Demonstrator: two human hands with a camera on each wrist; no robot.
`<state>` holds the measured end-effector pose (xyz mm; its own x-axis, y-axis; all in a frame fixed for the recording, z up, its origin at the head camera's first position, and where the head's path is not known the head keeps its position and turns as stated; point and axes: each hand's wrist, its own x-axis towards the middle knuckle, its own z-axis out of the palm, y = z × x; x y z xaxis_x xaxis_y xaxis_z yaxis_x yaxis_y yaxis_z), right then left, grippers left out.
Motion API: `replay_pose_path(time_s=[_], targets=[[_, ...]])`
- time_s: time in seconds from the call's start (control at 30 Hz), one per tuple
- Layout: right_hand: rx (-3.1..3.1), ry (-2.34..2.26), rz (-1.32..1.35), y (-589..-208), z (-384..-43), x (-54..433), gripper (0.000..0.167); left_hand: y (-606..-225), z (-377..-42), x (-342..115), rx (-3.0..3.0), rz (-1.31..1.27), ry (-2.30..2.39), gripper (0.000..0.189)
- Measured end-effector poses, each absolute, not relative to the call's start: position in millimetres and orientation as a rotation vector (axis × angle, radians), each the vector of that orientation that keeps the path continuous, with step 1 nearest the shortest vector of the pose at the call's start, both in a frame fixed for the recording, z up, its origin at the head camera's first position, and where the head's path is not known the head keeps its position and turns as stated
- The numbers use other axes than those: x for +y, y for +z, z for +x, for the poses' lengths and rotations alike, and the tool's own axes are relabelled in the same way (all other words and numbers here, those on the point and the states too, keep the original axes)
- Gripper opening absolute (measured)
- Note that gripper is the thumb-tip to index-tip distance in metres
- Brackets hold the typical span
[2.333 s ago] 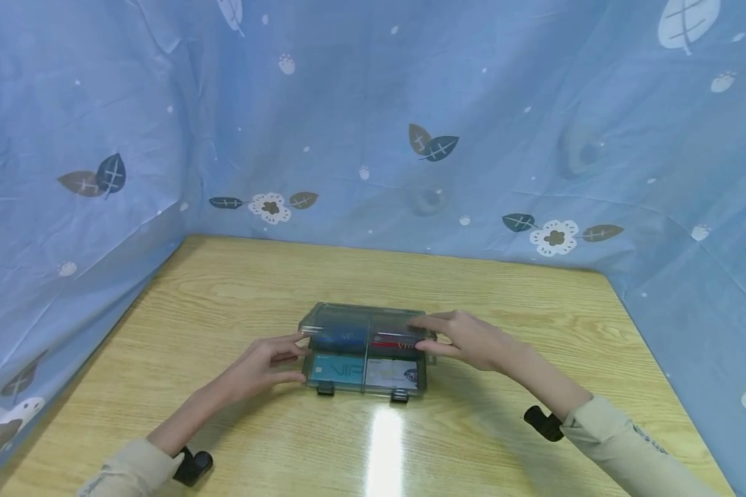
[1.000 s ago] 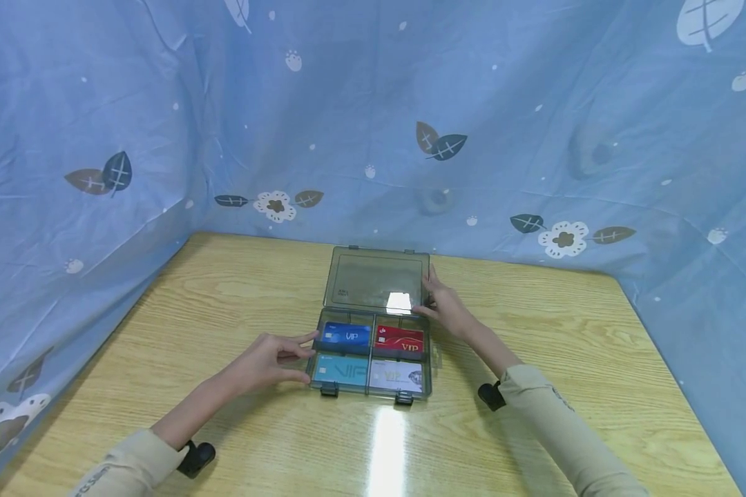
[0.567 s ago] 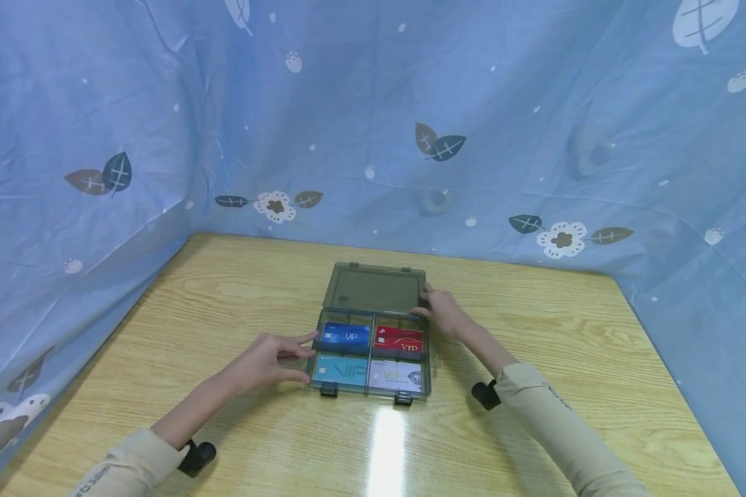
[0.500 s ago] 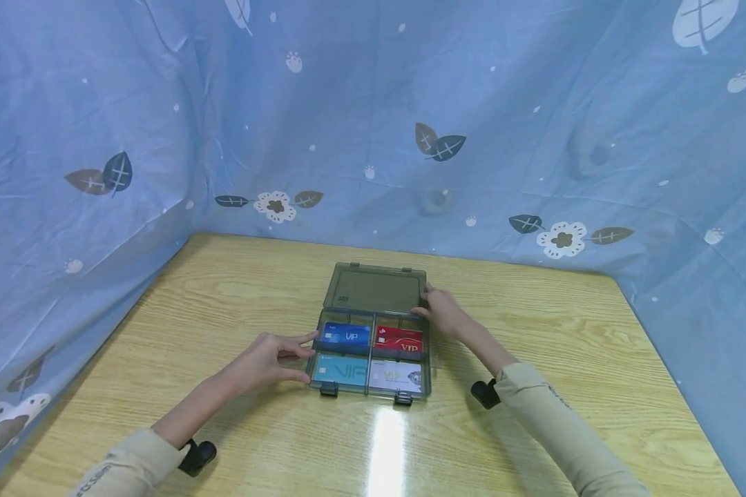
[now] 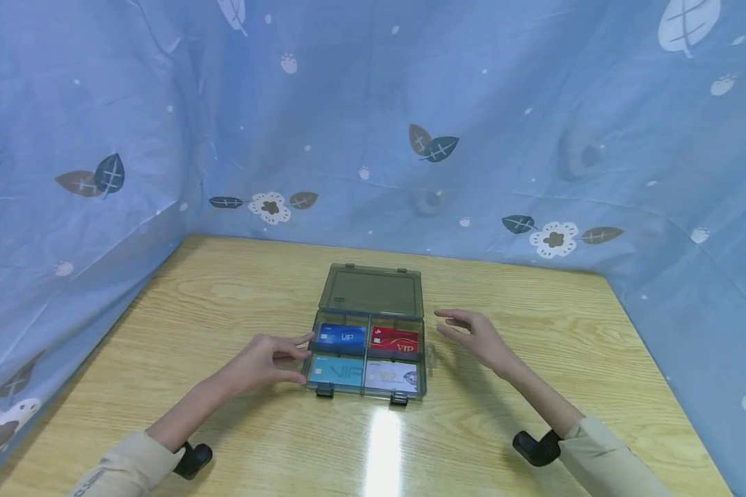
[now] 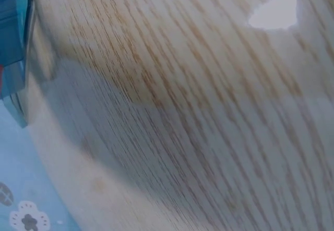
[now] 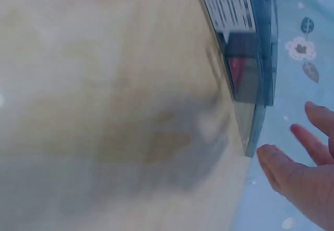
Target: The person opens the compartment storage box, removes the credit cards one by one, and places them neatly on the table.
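Observation:
A smoky, see-through plastic card box lies on the table with its lid (image 5: 371,290) tipped back flat behind it. Its lower part has four sections: a blue VIP card (image 5: 342,335) and a red one (image 5: 395,339) at the back, a teal card (image 5: 337,371) and a silver-white card (image 5: 390,376) in front. My left hand (image 5: 264,362) touches the box's left side with its fingertips and thumb. To the right of the box, apart from it, my right hand (image 5: 477,337) is held with loose, bent fingers and nothing in them. The right wrist view shows that hand beside the box's side wall (image 7: 245,80).
Two black latches hang at the box's front, one of them the left latch (image 5: 325,390). The wood-grain table (image 5: 242,290) is bordered at the back and sides by a blue patterned cloth (image 5: 348,124). A bright reflection lies on the tabletop before the box.
The lid has swung from partly raised over the box to flat behind it. My right hand has let go of the lid and moved right and toward me. The left hand has stayed put.

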<state>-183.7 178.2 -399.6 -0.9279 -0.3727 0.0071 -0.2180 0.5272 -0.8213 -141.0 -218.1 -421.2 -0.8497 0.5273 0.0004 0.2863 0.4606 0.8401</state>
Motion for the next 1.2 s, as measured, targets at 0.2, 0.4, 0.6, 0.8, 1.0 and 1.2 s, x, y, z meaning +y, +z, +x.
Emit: replay_pose_path(time_s=[0.2,0.4,0.6,0.8,1.0,1.2], targets=[[2.316,-1.610,-0.315,-399,-151,182,0.044,-423,-141,-219,2.471,0.688,1.327,0.041],[2.068,-1.711,-0.187,-402,-122,181,0.052,-423,-140,-220,2.504,0.706,1.302,0.043],[1.832,-1.777,-0.174,-406,-103,181,0.056,-421,-140,-220,2.491,0.676,1.309,0.043],[1.718,-1.820,-0.173,-410,-92,180,0.058,-422,-140,-220,2.502,0.703,1.298,0.042],[1.723,-1.844,-0.163,-420,-88,179,0.057,-423,-141,-219,2.508,0.708,1.294,0.042],[1.741,-1.882,-0.159,-428,-89,176,0.056,-422,-140,-218,2.496,0.705,1.296,0.042]])
